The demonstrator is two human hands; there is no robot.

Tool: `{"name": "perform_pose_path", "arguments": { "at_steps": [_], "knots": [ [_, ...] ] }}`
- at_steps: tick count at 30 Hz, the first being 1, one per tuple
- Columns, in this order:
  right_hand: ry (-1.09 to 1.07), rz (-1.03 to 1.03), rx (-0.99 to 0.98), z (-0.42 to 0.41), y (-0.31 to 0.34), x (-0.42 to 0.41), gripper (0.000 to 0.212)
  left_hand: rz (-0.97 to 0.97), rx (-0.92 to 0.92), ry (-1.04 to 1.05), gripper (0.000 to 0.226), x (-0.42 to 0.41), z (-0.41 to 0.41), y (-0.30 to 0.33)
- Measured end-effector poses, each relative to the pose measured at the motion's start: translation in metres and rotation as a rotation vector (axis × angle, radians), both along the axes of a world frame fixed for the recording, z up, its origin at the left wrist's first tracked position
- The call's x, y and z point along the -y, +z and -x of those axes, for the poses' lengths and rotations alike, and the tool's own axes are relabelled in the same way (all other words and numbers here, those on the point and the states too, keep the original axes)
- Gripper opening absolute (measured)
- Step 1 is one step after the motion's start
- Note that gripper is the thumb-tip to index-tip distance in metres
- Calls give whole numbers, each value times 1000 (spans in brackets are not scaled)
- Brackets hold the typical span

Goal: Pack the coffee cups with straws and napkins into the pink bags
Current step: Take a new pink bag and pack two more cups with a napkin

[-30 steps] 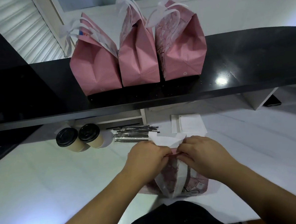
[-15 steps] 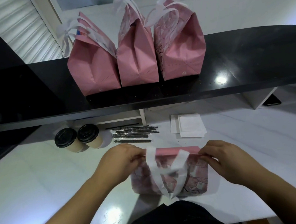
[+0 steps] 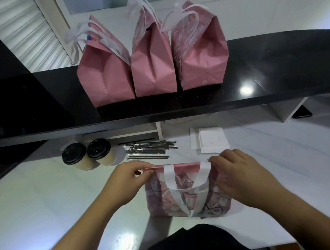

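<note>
Pinching top corners of flat pink bag (image 3: pixel 188 193) with left hand (image 3: pixel 125 183) and right hand (image 3: pixel 242 175). Lying on white counter (image 3: pixel 38 202) near coffee cups (image 3: pixel 88 156)

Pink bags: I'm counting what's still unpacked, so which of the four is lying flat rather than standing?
The pink bag on the white table, pinched at its top corners by the left hand and right hand. The other three stand on the black shelf.

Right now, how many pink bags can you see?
4. Three stand in a row on the black counter: left bag, middle bag, right bag. The fourth bag is on the white table, held at its top corners by the left hand and right hand.
</note>
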State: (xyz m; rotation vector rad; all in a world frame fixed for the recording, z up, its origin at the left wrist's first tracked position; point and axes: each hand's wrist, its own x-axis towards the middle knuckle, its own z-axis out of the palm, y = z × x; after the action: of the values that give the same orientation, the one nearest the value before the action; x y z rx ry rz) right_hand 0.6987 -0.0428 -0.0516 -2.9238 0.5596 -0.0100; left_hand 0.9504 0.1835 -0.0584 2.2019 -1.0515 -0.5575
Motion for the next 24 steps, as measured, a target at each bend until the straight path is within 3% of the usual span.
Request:
{"name": "perform_pose_path", "arguments": {
  "at_steps": [3,7,15,24],
  "knots": [
    [-28,29,16,-12,3,-11,43,89,-163,44,38,6,4,2],
    [-19,-7,57,-14,9,-14,27,136,-241,102,38,17,12,6],
    [-233,-140,112,22,45,6,20,318,-123,117,41,69,38,26],
    [-552,-84,236,79,173,79,24,430,-151,-77,37,159,100,75]
  ]
}}
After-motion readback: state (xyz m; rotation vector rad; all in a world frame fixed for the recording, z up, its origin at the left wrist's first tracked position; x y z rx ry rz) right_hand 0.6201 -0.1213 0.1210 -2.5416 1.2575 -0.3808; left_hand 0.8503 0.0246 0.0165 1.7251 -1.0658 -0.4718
